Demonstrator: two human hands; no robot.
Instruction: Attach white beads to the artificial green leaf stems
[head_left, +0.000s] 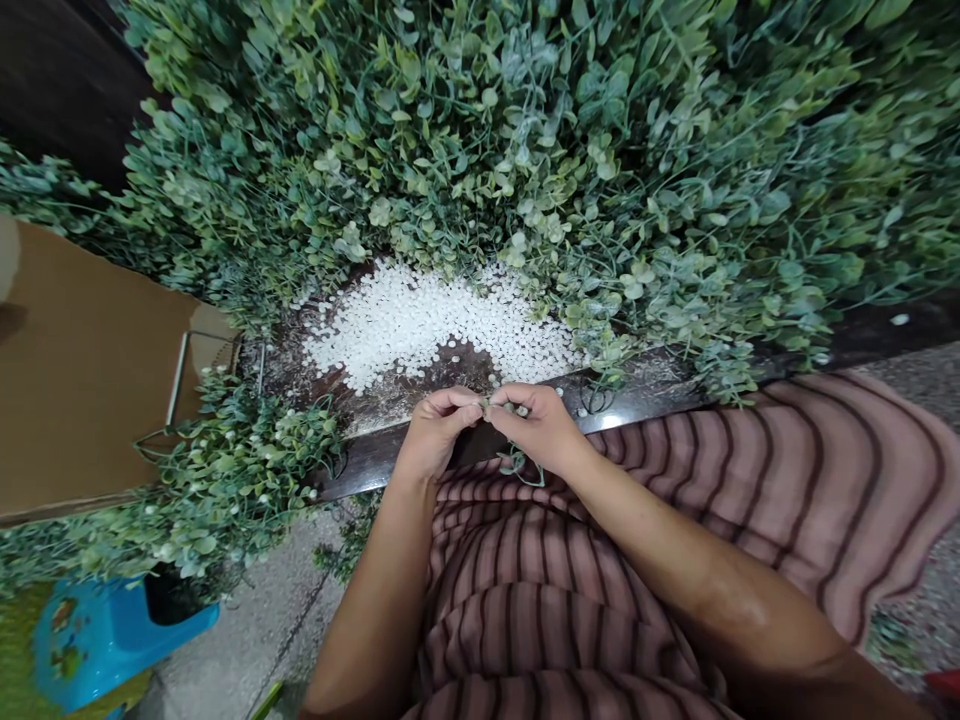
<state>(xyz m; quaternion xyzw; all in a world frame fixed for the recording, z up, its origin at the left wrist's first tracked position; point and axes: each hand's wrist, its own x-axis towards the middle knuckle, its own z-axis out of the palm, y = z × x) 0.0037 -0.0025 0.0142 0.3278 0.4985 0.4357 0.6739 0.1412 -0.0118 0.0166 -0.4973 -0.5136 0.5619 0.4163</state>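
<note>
In the head view, the left hand (433, 432) and right hand (544, 428), fingertips pinched together, hold a sprig (516, 461) at frame centre by the desk (367, 462) edge, below white beads (405, 330), where a slack pinch could drop it onto the cloth (540, 610).

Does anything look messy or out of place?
Yes: one white piece lies by itself on the dark table at far right, away from the loose white pile. It looks stray; I can't tell if anything spilled.
</note>
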